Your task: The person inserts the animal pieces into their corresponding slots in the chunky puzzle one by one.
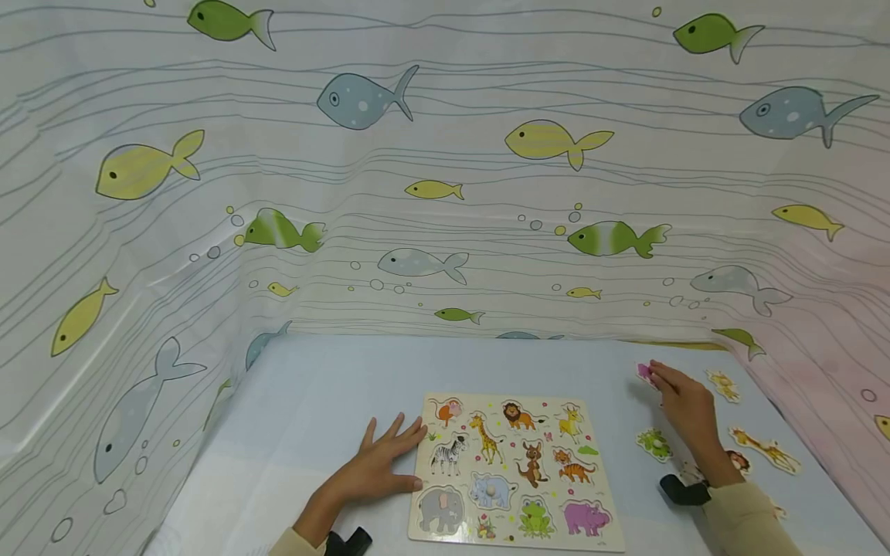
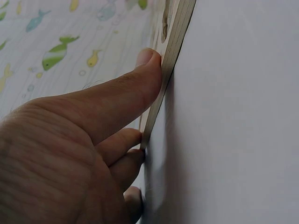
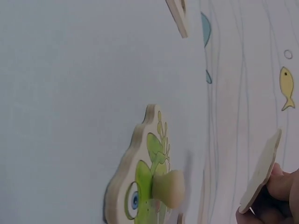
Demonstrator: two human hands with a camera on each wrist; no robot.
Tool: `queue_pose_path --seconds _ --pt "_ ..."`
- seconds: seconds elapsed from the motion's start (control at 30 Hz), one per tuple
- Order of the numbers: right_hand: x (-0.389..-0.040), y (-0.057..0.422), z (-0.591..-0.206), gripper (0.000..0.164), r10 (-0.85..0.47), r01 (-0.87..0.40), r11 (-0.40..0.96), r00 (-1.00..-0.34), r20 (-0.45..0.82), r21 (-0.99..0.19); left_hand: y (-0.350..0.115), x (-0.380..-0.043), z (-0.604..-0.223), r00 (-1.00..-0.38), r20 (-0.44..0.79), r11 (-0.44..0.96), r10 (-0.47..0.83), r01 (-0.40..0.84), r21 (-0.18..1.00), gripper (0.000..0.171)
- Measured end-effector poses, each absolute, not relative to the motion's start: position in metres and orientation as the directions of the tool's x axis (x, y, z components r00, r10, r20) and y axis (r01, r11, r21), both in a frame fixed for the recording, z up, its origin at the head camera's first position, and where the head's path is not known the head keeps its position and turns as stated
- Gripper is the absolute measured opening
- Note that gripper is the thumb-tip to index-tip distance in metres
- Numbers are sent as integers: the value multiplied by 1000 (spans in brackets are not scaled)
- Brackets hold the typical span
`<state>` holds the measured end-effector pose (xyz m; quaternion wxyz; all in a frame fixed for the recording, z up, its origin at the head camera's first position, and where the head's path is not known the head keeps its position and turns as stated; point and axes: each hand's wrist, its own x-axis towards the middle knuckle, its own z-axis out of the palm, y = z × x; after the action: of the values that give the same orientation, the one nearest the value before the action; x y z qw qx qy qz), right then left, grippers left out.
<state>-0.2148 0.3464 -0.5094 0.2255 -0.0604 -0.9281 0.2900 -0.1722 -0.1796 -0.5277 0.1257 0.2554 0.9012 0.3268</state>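
Note:
At the right of the table in the head view, my right hand pinches a small purple wooden puzzle piece at its fingertips. The right wrist view shows the pale flat back of that held piece, tilted above the table. Below it lies a green frog piece, its round wooden knob standing up. My left hand spreads its fingers along the left side of the animal puzzle board, thumb touching the board's edge. A blue-grey elephant piece with a knob sits on the board.
Right of my right hand lie a yellow animal piece, a giraffe piece and a lion piece, the last partly hidden by my wrist. Fish-printed sheeting rises behind the white table and along its sides.

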Motion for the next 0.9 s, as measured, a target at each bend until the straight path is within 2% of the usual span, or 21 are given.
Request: queue_pose_path --seconds 0.53,0.7,0.9 --pt "-177 336 -504 26 64 -233 858 -835 546 -457 -181 -173 -533 -839 -77 663 539 366 652 88" --pt "-162 334 -503 29 -19 -348 830 -799 600 -436 -181 -173 -530 -837 -72 655 543 368 660 88" --pt "-145 328 -504 31 -61 -374 824 -806 589 -426 -180 -173 -527 -836 -70 648 545 366 668 88"
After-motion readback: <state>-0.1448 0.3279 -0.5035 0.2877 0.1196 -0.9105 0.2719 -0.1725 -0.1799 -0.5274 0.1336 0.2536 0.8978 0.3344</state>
